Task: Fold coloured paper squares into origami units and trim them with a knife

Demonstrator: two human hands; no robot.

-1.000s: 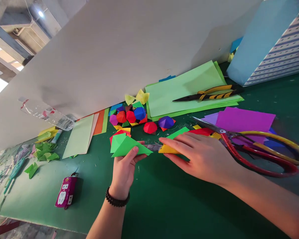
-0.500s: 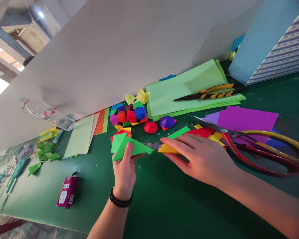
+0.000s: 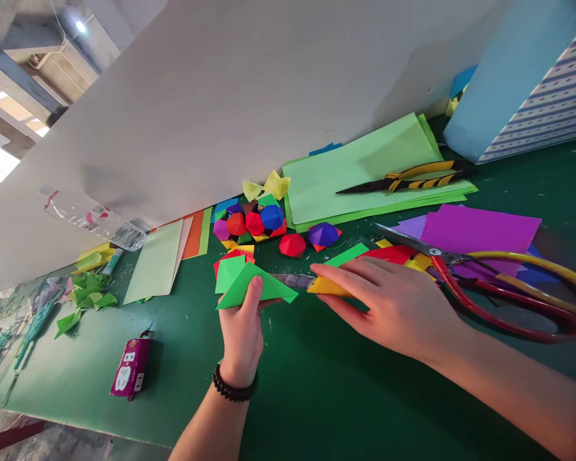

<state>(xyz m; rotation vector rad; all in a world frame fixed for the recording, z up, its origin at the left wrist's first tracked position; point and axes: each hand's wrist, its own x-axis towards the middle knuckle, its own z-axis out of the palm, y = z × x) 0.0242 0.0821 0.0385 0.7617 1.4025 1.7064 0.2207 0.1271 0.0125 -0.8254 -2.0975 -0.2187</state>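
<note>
My left hand [image 3: 242, 326], with a black bead bracelet [image 3: 234, 385] at the wrist, pinches a folded green paper [image 3: 254, 287] between thumb and fingers. From the right, the blade of a yellow utility knife [image 3: 330, 287] reaches to the edge of this paper; its tip is hidden. My right hand [image 3: 388, 301] is closed around the knife's handle, most of which the fingers cover. Just beyond both hands lie small red [image 3: 292, 244] and purple [image 3: 323, 234] faceted paper pieces, beside a cluster of several multicoloured ones [image 3: 254, 223].
Large scissors [image 3: 441, 256] lie at the right on purple paper [image 3: 480, 227]. Black-and-yellow pliers [image 3: 403, 180] rest on green sheets [image 3: 355, 173]. A blue box [image 3: 509, 83] stands at back right. At left are a plastic bottle [image 3: 96, 218], green scraps [image 3: 89, 291] and a purple box [image 3: 130, 367].
The whole view has shifted slightly. Both hands keep nearly the same pose, the left on the green paper and the right on the utility knife.
</note>
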